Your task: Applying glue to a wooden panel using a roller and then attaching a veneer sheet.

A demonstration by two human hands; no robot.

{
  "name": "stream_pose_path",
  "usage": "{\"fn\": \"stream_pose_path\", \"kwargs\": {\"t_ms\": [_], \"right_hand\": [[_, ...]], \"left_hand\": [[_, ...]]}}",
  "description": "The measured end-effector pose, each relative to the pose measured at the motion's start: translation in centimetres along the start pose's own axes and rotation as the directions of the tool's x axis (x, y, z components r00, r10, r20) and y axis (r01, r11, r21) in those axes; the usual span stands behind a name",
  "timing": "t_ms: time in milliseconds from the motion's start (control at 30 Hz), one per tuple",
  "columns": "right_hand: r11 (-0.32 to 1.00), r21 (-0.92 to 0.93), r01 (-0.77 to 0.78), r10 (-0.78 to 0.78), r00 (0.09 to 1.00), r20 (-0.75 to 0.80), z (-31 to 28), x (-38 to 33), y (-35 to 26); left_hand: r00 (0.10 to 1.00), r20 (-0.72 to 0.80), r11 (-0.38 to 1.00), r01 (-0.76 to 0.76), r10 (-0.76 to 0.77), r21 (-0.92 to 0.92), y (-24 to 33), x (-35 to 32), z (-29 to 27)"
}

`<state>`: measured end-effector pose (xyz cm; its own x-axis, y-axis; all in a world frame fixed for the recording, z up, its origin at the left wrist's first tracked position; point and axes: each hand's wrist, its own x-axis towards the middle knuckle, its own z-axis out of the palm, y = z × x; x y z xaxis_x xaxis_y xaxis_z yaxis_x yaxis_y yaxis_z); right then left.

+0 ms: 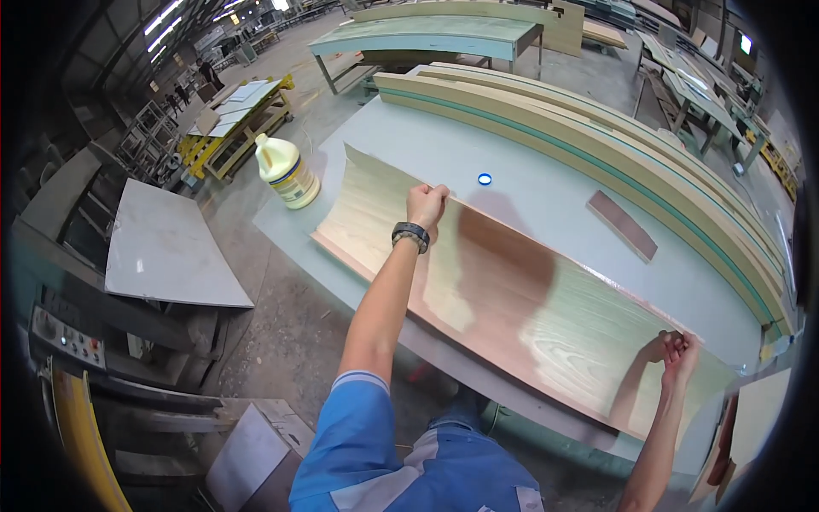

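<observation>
The left hand (426, 207) is closing its fingers over the far long edge of a wood sheet (503, 286), left of the sheet's middle. The right hand (680, 352) is pinching that same edge between thumb and fingertips, close to the sheet's right end. Both hands are holding nothing else, and they are standing well apart. A dark watch (410, 235) is circling the left wrist, and a blue sleeve (358, 418) is covering the upper arm.

The sheet, thin, pale and curved, is lying lengthwise along the near edge of the table (444, 145), with a dark shadow falling across its middle. Just past its far edge, a small blue and white cap (485, 179) is lying flat. Farther right, a brown block (622, 225) is lying between the sheet and the long boards (580, 141), which are running along the table's far edge toward its right end. A pale yellow jug (290, 175) is standing upright by the table's left edge.

Beyond the far edge, another table (426, 36) is standing on the floor. Off the left edge, a white panel (171, 247) is sloping near a button box (68, 337).
</observation>
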<state>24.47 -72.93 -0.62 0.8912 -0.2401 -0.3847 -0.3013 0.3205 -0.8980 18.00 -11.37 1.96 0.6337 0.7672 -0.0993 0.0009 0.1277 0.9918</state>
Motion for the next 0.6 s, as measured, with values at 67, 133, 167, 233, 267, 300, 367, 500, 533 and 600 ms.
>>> {"fn": "stream_pose_path", "kwargs": {"t_ms": [67, 133, 167, 233, 267, 300, 367, 500, 533, 600], "right_hand": [[0.999, -0.029, -0.019, 0.019, 1.000, -0.014, 1.5, 2.5, 1.4], [0.995, -0.069, -0.073, 0.068, 0.995, -0.074, 2.4, 3.8, 2.1], [0.994, -0.070, -0.079, 0.073, 0.994, -0.081, 3.1, 4.5, 2.4], [0.993, -0.059, -0.106, 0.095, 0.981, -0.167, 4.1, 5.6, 3.0], [0.991, -0.064, -0.117, 0.104, 0.979, -0.174, 4.4, 5.9, 3.4], [0.989, -0.074, -0.128, 0.112, 0.974, -0.195, 4.5, 6.3, 3.6], [0.985, -0.088, -0.148, 0.123, 0.962, -0.242, 4.0, 6.7, 4.0], [0.980, -0.099, -0.175, 0.145, 0.955, -0.258, 5.3, 6.4, 4.3], [0.979, -0.110, -0.173, 0.138, 0.953, -0.271, 5.4, 6.4, 4.2], [0.977, -0.110, -0.180, 0.145, 0.952, -0.268, 5.6, 6.2, 3.9]], "left_hand": [[0.997, -0.028, 0.997, 0.074, -0.074, 0.020, -2.1, 1.9, 0.4], [0.995, -0.047, 0.987, 0.094, -0.089, 0.126, -3.8, 3.1, 1.1], [0.993, -0.075, 0.968, 0.108, -0.094, 0.226, -4.6, 3.8, 1.3], [0.988, -0.099, 0.943, 0.145, -0.121, 0.299, -4.9, 4.0, 1.7], [0.985, -0.137, 0.919, 0.151, -0.108, 0.363, -5.0, 4.0, 1.8], [0.981, -0.170, 0.892, 0.155, -0.090, 0.423, -4.7, 3.9, 2.2], [0.981, -0.169, 0.815, 0.178, -0.100, 0.551, -2.4, 2.6, 4.3], [0.978, -0.209, 0.666, 0.166, -0.015, 0.727, -3.0, 3.9, 3.9], [0.978, -0.209, 0.665, 0.170, -0.021, 0.728, -3.4, 4.4, 3.9], [0.969, -0.246, 0.638, 0.166, 0.038, 0.752, -4.0, 5.4, 3.5]]}}
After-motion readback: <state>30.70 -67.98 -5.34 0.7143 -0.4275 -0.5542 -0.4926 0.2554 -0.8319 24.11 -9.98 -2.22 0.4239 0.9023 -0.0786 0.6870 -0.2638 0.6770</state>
